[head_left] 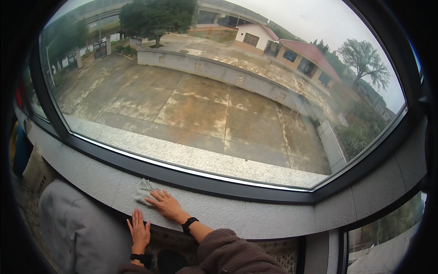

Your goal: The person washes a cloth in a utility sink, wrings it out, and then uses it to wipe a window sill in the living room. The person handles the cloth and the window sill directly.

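Observation:
On the grey stone window sill (223, 211) lies a crumpled pale grey-green cloth (144, 188), close to the dark window frame. My right hand (167, 205) reaches over from the right with its fingers spread and stretched out. Its fingertips rest on the cloth's near right side; whether any cloth lies under the palm is hidden. Nearer to me, my left hand (139, 232) is at the sill's front edge, fingers straight and slightly apart, holding nothing. Its fingertips overlap the edge; I cannot tell if they touch it. Dark bands circle both wrists, and brown fuzzy sleeves cover the arms.
A large window pane (205, 109) in a black frame (191, 179) rises beyond the sill. Outside lie a paved yard, a low wall and red-roofed buildings. A grey cloth-covered bulk (84, 228) stands below the sill at left. The sill bends at the right, above another window.

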